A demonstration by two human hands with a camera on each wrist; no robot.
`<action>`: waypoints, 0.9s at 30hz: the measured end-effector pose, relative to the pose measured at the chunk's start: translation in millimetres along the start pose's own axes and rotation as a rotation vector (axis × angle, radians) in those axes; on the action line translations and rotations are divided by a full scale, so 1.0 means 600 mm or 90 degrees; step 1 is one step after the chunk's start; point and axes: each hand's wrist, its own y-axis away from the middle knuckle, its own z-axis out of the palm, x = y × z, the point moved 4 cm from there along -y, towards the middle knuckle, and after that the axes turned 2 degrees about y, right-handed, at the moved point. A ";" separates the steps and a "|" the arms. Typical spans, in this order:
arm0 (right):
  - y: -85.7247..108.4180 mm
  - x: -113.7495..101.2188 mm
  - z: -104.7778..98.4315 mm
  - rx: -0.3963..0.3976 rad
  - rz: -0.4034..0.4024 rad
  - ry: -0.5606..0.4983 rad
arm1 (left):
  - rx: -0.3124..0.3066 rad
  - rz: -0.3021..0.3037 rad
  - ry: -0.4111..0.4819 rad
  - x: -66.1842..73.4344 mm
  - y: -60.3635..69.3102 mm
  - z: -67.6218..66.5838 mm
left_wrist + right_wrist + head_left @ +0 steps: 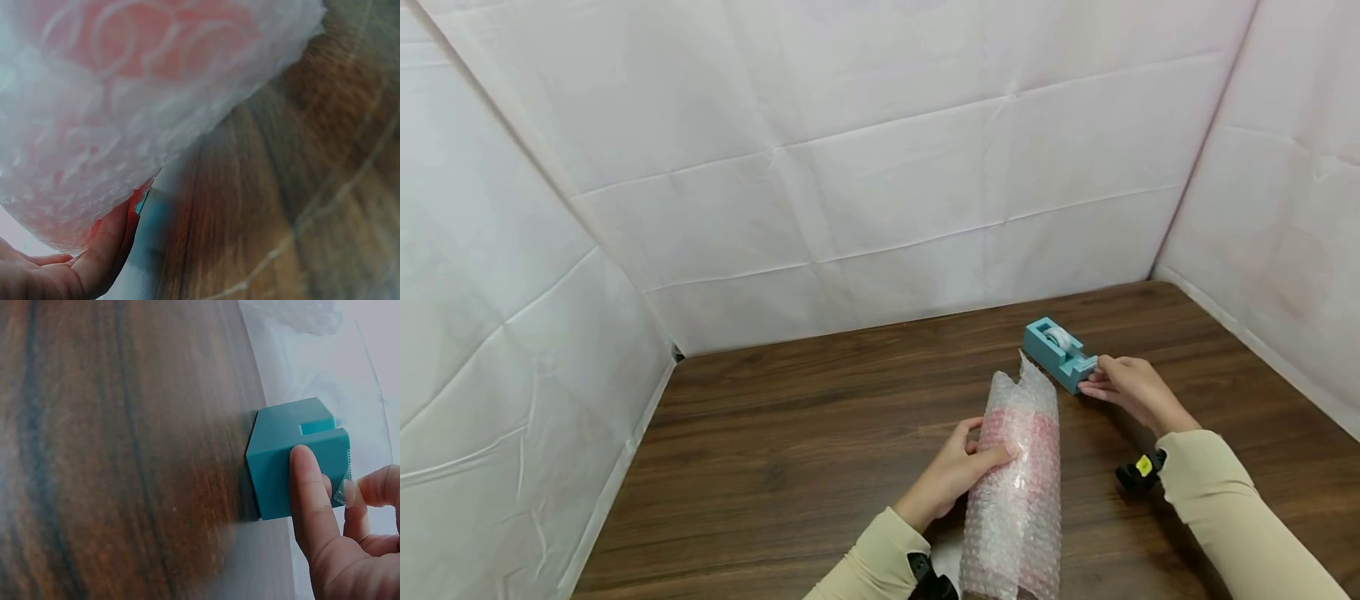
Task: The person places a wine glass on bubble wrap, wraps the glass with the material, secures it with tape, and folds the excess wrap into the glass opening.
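A long bundle of bubble wrap (1018, 500) with something pink or red inside lies on the table in the head view. My left hand (957, 467) grips its left side, thumb on top; the left wrist view shows fingers (106, 250) against the wrap (125, 112). Beyond the bundle stands a teal tape dispenser (1051, 353) with a tape roll (1060, 337) in it. My right hand (1131, 390) is at its front end. In the right wrist view it pinches the loose end of clear tape (344, 492) beside the toothed cutter, while one finger (306, 481) rests on the dispenser's front.
The dark wooden table (790, 450) meets white cloth walls (880, 167) at the back and both sides. Under my left wrist, something white (947, 558) shows beside the bundle, partly hidden. A black wrist device (1138, 473) sits on the right sleeve.
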 end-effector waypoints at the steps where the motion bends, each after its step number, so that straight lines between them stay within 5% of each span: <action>1: 0.000 0.002 -0.002 -0.001 -0.002 0.009 | 0.000 0.000 0.000 0.000 0.000 0.000; 7: 0.009 0.012 -0.016 0.010 0.008 0.144 | 0.003 0.002 -0.009 0.001 0.000 -0.001; 14: 0.024 0.006 -0.023 0.121 -0.023 0.259 | -0.006 0.002 -0.005 0.000 0.000 0.002; 27: 0.027 0.003 -0.026 0.158 -0.067 0.258 | -0.014 0.003 -0.003 -0.003 -0.003 0.008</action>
